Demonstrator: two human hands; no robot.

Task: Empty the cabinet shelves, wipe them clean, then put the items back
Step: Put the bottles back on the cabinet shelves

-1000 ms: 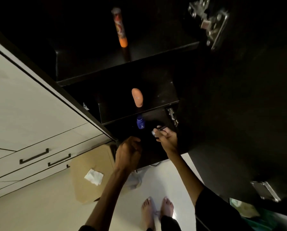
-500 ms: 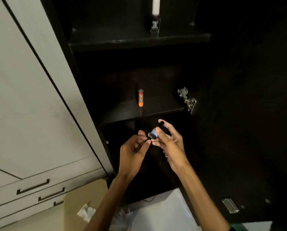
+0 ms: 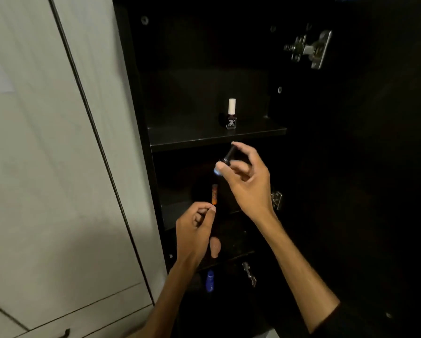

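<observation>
Nearest, the left hand (image 3: 195, 230) hangs loosely curled, holding nothing I can make out. Beyond it, the right hand (image 3: 247, 179) pinches a small dark bottle (image 3: 225, 160) just below the upper shelf (image 3: 192, 139), where a white-capped nail polish bottle (image 3: 231, 114) stands upright.

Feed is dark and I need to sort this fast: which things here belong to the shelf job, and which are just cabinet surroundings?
Part of the job:
small bottle pinched in the right hand
white-capped bottle on the shelf
orange tube
pink item
blue bottle
left hand

Just there:
hinge
white door
</observation>
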